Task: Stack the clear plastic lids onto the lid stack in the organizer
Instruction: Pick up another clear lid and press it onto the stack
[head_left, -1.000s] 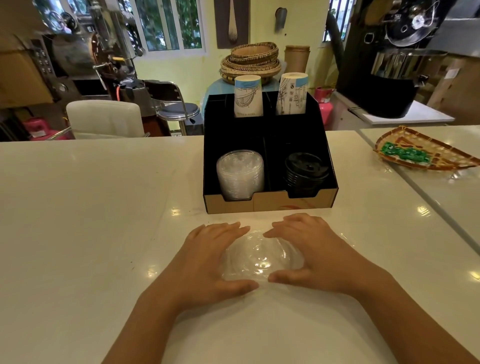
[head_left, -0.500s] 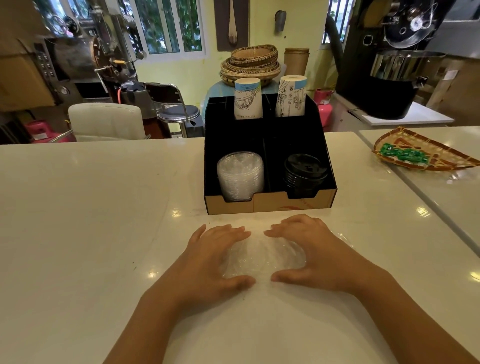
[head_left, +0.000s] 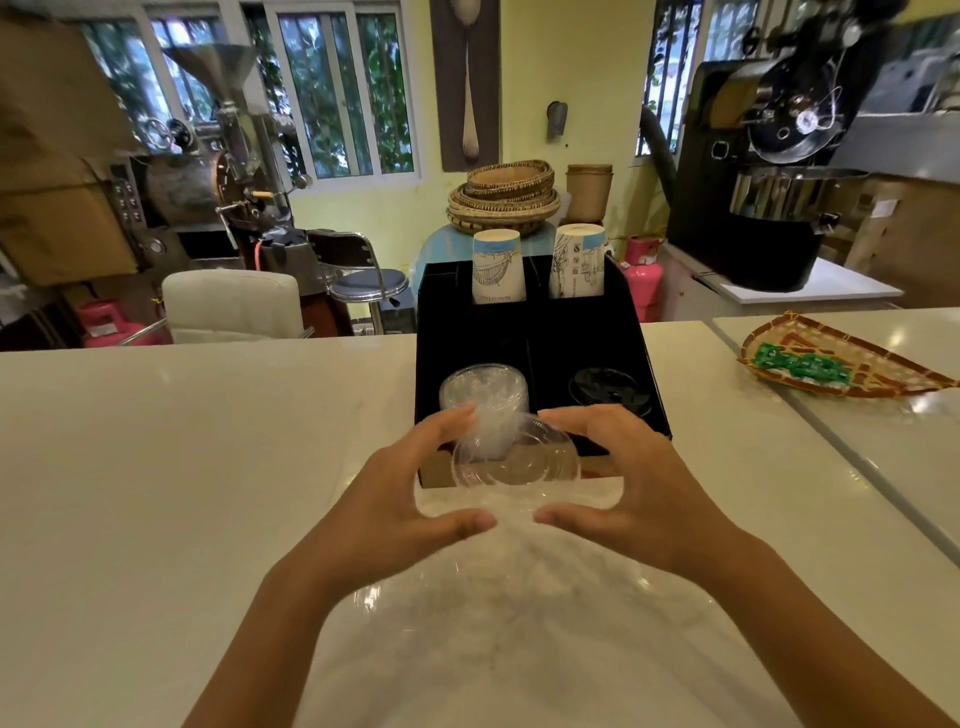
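Observation:
A small stack of clear plastic lids (head_left: 514, 460) is held above the white counter between both hands. My left hand (head_left: 400, 493) grips its left edge and my right hand (head_left: 634, 483) grips its right edge, thumbs below and fingers on top. Just behind them stands the black organizer (head_left: 592, 332). Its front left compartment holds the clear lid stack (head_left: 483, 387), partly hidden by the held lids. The held lids sit in front of and slightly right of that stack.
Black lids (head_left: 605, 387) fill the organizer's front right compartment. Two paper cup stacks (head_left: 496, 265) (head_left: 576, 260) stand in its back compartments. A woven tray (head_left: 836, 364) with green packets lies on the counter (head_left: 182, 467) at the right.
Both hands have lifted the clear lids off the counter and carried them forward, up to the front of the organizer.

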